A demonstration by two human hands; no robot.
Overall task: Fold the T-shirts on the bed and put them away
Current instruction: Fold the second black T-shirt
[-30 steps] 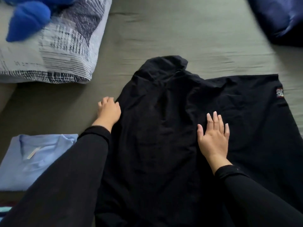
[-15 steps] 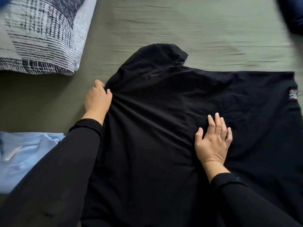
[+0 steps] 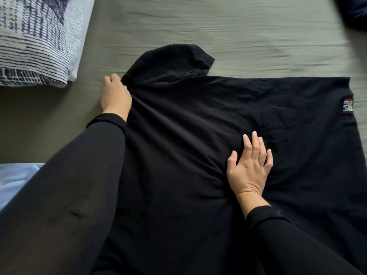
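Olive-green bed sheet (image 3: 228, 30): black cotton T-shirt (image 3: 198, 126) spread flat mid-bed. Left hand (image 3: 115, 96) grips its shoulder edge, right hand (image 3: 249, 169) flat on the fabric, fingers straight. Black-and-white patterned pillow (image 3: 37, 38) far left, folded light-blue T-shirt (image 3: 14, 179) near left

I count one black T-shirt (image 3: 208, 135) spread on my bed (image 3: 248, 36), and one light blue garment (image 3: 17, 179) at the left edge (probably a second T-shirt, though only a corner shows). There is one patterned pillow (image 3: 37, 40) and one dark blue thing (image 3: 353, 10), too blurred to name. My two hands, left hand (image 3: 115, 96) and right hand (image 3: 249, 167), each come from one black sleeve.
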